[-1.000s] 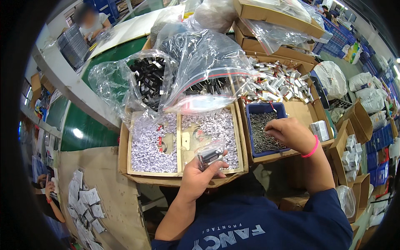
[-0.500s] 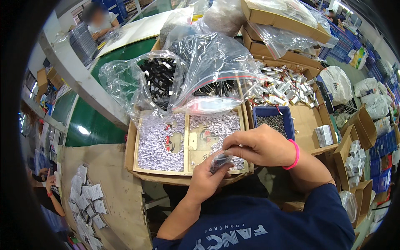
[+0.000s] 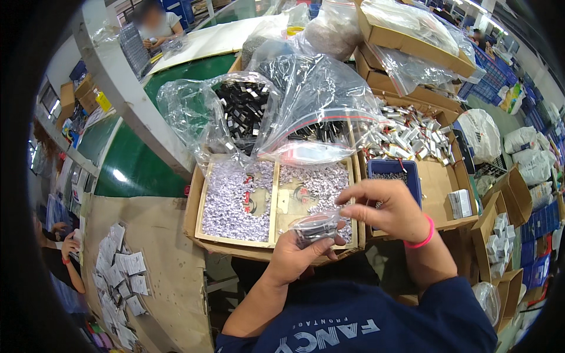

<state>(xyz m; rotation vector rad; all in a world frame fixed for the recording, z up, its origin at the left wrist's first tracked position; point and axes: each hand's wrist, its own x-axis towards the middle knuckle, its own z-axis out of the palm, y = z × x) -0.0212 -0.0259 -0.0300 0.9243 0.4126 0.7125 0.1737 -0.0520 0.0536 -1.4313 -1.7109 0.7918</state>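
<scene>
In my left hand [image 3: 297,256], closed around it, is a small clear plastic bag [image 3: 318,226] with something dark and silvery inside that I cannot make out. My right hand [image 3: 385,206], a pink band on its wrist, hovers just off the bag's right end with thumb and forefinger apart. Below both hands lies a divided wooden tray [image 3: 274,203], its two compartments covered in small white pieces [image 3: 235,206]. Partly hidden behind my right hand, a blue bin [image 3: 418,187] holds small dark screws or similar parts [image 3: 391,175].
Large clear bags [image 3: 318,82] of black connector-like parts [image 3: 241,112] stand behind the tray. A carton [image 3: 432,194] at right holds silvery wired cells [image 3: 406,138]. Flat white packets [image 3: 120,267] lie on cardboard at left. A grey post [image 3: 132,88] slants at left; a person sits beyond.
My right hand has come away from the bag's mouth to the right, and its fingers have parted. More of the bag now shows in my left hand. The whole view has shifted slightly.
</scene>
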